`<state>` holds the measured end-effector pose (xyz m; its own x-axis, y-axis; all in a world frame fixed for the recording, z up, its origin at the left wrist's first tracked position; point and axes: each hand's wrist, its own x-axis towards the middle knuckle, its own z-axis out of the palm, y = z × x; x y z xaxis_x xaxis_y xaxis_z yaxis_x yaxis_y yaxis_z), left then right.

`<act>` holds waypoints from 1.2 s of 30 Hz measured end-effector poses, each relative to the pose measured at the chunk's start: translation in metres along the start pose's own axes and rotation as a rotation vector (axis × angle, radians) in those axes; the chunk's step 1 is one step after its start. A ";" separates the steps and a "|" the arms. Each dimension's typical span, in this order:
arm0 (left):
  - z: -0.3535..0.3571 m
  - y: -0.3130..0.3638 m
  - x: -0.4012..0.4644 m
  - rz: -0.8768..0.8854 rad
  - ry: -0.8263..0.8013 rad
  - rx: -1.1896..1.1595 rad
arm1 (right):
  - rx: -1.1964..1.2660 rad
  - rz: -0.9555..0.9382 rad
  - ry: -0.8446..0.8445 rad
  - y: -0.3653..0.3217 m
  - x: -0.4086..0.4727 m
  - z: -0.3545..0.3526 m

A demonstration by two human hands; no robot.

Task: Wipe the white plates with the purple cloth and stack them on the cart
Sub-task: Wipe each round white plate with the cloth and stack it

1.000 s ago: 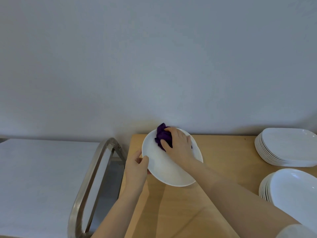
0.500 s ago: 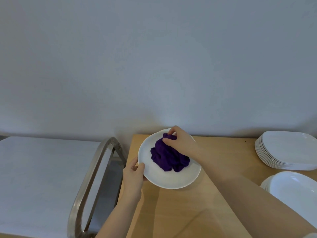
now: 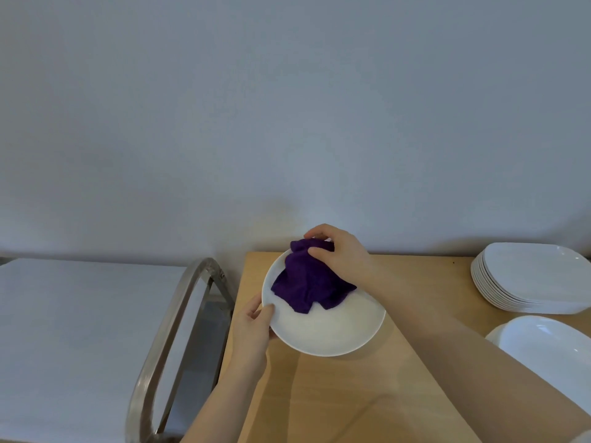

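Since half a second ago the purple cloth (image 3: pixel 307 282) has spread lower across the round white plate (image 3: pixel 323 321), and the right hand (image 3: pixel 342 255) has lifted toward the far rim. That hand's thumb and fingers now pinch the cloth's upper bunch, the rest trailing loose below them onto the plate's middle. Left hand (image 3: pixel 254 324) grips the plate's near-left rim, thumb curled over the top edge, fingers hidden beneath; the plate is tilted just above the wooden table (image 3: pixel 335 398).

I judge the plate stiff, glossy, likely slippery and breakable, so the rim is the sensible hold, ideally opposite edges when carrying. The cloth looks soft, limp and light, and can be grasped anywhere. The plate is plain white and shallow, the cloth deep violet and crumpled.

Right of the right wrist stand a stack of squarish plates (image 3: pixel 531 279) and nearer plates (image 3: pixel 550 356). Left of the left hand, the cart (image 3: pixel 80 330) with its metal handle (image 3: pixel 174 318) holds no plate yet.
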<state>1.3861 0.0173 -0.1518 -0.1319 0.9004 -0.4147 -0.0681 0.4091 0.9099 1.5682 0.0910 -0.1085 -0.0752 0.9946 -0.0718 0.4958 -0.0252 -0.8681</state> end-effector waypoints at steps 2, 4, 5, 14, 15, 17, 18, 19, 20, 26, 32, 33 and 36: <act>-0.002 0.001 -0.001 0.007 -0.011 -0.002 | -0.142 -0.045 0.106 0.010 -0.001 0.002; -0.003 0.001 -0.001 0.018 -0.016 -0.002 | -0.266 -0.062 0.250 0.016 -0.006 0.005; -0.003 0.001 -0.001 0.021 -0.015 -0.001 | -0.348 -0.063 0.331 0.019 -0.009 0.007; -0.014 0.002 0.003 0.037 -0.085 0.014 | -0.719 0.032 0.178 0.038 -0.033 0.016; -0.017 0.003 0.004 0.042 -0.105 0.024 | -0.707 0.035 0.143 0.038 -0.030 0.014; -0.022 0.006 0.006 0.045 -0.156 0.047 | -0.707 0.006 0.087 0.034 -0.024 0.009; -0.024 0.009 0.008 0.042 -0.187 0.064 | -0.707 -0.011 0.059 0.030 -0.019 0.006; -0.025 0.012 0.010 0.037 -0.220 0.089 | -0.695 -0.026 0.030 0.027 -0.015 0.005; -0.026 0.014 0.013 0.033 -0.254 0.121 | -0.678 -0.042 0.001 0.024 -0.010 0.004; -0.020 0.036 0.035 0.065 -0.351 0.231 | -0.816 -0.183 -0.011 0.014 0.006 0.012; -0.024 0.048 0.052 0.086 -0.385 0.329 | -0.803 -0.301 -0.045 0.020 -0.009 0.001; -0.024 0.049 0.054 0.086 -0.391 0.342 | -0.789 -0.291 -0.092 0.023 -0.012 0.000; -0.022 0.051 0.055 0.077 -0.434 0.402 | -0.779 -0.222 -0.147 0.031 -0.015 0.003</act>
<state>1.3532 0.0842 -0.1283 0.3001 0.8735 -0.3832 0.3166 0.2878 0.9039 1.5821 0.0752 -0.1355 -0.3274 0.9436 -0.0492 0.9104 0.3011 -0.2838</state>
